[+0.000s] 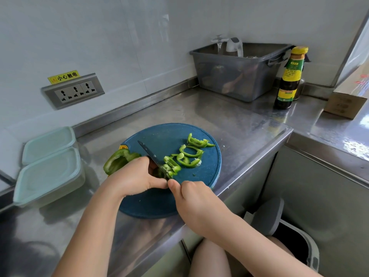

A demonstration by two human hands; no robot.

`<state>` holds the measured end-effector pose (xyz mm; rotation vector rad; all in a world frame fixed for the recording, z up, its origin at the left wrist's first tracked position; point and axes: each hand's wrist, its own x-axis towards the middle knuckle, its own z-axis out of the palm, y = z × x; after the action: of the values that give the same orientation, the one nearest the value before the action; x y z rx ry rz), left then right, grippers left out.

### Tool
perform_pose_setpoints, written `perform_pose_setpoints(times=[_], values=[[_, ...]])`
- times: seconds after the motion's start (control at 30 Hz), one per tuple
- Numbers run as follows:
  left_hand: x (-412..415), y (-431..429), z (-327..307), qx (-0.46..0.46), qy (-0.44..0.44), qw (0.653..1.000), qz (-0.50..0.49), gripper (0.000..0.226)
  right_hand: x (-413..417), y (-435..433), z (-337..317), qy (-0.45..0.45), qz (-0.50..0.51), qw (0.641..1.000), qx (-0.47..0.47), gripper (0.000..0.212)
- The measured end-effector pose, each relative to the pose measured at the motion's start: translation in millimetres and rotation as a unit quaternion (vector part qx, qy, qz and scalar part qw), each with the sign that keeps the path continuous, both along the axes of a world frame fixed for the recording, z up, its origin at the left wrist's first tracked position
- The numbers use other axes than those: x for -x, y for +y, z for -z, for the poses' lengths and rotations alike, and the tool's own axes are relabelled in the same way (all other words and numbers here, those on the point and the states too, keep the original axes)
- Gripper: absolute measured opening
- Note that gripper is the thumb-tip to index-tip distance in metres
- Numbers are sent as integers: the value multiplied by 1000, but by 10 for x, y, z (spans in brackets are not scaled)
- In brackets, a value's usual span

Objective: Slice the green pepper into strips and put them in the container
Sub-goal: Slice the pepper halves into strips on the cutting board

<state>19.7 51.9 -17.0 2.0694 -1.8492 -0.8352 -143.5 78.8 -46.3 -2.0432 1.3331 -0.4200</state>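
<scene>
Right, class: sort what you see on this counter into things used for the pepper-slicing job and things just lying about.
For the job: green pepper, pepper strips, knife, blue cutting board, lidded containers.
Lying about: grey tub, sauce bottle, cardboard box, wall sockets.

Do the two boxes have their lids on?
Shut. A pale green lid sits flat on the near container and on the far container.

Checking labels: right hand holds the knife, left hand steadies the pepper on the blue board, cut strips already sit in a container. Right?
No. Head view: the cut strips lie on the blue board right of the knife, not in a container. Rest holds: right hand grips the knife, left hand steadies the pepper.
</scene>
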Motion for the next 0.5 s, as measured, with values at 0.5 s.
perform_pose_setpoints(times=[0.5], values=[[2, -20, 44, 5, 18, 1000, -22, 52, -112, -376, -230, 169, -114, 978, 35, 45]])
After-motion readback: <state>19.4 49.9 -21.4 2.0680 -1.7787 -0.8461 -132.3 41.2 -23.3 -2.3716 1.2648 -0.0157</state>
